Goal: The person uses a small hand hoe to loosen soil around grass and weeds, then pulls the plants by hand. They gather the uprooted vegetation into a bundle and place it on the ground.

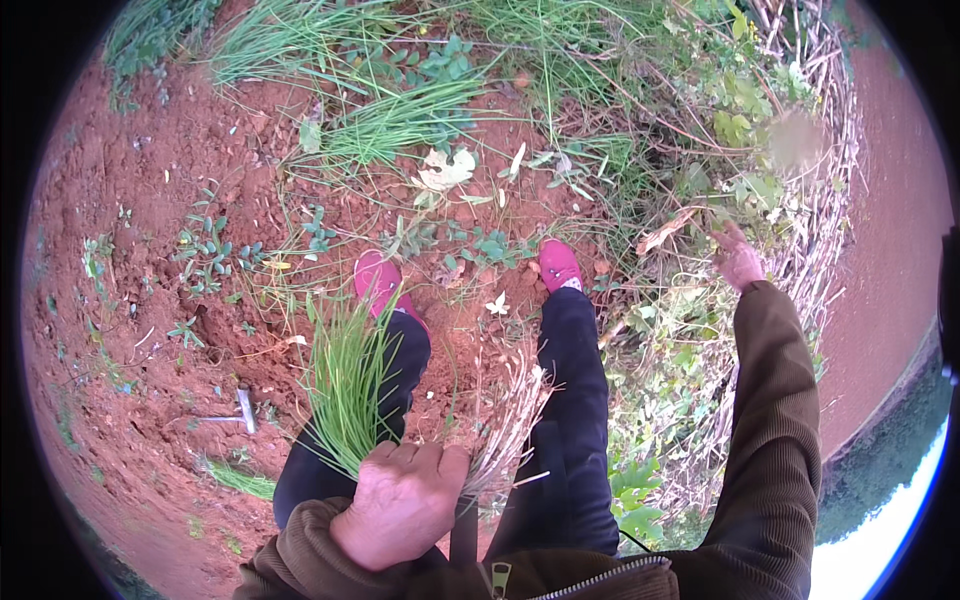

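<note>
My left hand (409, 495) is closed around a bunch of chive-like plants (341, 382), held low in front of my body. Long thin green leaves fan out to the left of the fist. Pale, stringy root ends (514, 424) stick out on its right. Far out to the right, my right hand (738, 259) is stretched over dry stalks and weeds, fingers apart, with nothing visible in it. A dry, curled tan leaf or husk (666, 229) shows just left of its fingers.
Cut green bunches (397, 124) lie on the red soil (247, 150) ahead. A T-shaped metal hand tool (244, 411) rests at the left, near another green bunch (240, 480). Pink shoes (559, 264) stand among small weeds. A bank of dry stalks (829, 150) runs along the right.
</note>
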Demonstrator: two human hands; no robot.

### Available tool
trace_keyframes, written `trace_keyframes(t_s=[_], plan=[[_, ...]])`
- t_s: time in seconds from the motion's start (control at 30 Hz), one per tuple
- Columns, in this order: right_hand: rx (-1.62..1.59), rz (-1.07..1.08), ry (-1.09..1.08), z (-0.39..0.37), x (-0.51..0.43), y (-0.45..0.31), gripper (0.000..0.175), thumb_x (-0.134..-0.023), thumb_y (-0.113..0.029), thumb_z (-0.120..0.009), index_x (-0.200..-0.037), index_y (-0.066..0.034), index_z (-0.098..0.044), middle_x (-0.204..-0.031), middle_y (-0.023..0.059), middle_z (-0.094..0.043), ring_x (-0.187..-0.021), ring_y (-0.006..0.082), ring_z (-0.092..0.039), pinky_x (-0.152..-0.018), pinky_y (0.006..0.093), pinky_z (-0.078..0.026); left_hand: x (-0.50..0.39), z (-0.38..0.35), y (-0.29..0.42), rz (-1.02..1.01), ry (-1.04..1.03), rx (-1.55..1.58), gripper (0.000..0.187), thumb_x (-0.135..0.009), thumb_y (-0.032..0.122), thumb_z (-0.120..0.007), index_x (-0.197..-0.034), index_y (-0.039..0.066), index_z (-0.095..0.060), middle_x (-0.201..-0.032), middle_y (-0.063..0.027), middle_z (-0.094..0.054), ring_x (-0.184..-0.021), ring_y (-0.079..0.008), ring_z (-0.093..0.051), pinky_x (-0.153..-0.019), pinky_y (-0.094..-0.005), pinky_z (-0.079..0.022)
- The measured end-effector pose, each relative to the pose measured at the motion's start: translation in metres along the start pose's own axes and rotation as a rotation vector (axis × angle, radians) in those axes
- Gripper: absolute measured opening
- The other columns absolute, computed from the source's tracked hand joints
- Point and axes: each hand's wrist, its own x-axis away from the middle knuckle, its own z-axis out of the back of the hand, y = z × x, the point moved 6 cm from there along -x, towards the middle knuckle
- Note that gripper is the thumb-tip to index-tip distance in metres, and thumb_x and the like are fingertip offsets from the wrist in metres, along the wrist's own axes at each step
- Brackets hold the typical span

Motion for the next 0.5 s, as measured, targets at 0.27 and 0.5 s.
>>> trace_keyframes(t_s=[0.27, 0.5], plan=[[-0.071, 0.444, 0.304, 0.065, -0.026, -0.259, 0.049, -0.08, -0.01, -0.058, -0.128, -0.0052, -0.047, -0.127, 0.0172, -0.052, -0.113, 0.035, -0.052, -0.095, 0.0422, -0.042, 0.005, 0.014, -0.009, 0.004, 0.09, -0.065, 0.011, -0.062, 0.008, -0.057, -0.07, 0.006, -0.05, -0.059, -0.0065, -0.05, -0.052, -0.0217, -0.055, -0.05, -0.0336, -0.042], [-0.28, 0.934, 0.44, 0.1, -0.029, -0.448, 0.039, -0.081, -0.006, -0.056, -0.12, -0.0017, -0.051, -0.112, 0.0201, -0.058, -0.099, 0.0358, -0.059, -0.086, 0.0436, -0.047, 0.013, 0.005, -0.026, 0.035, 0.186, -0.105, 0.01, -0.068, 0.011, -0.056, -0.075, 0.005, -0.054, -0.057, -0.0046, -0.054, -0.053, -0.0169, -0.058, -0.049, -0.0309, -0.042]])
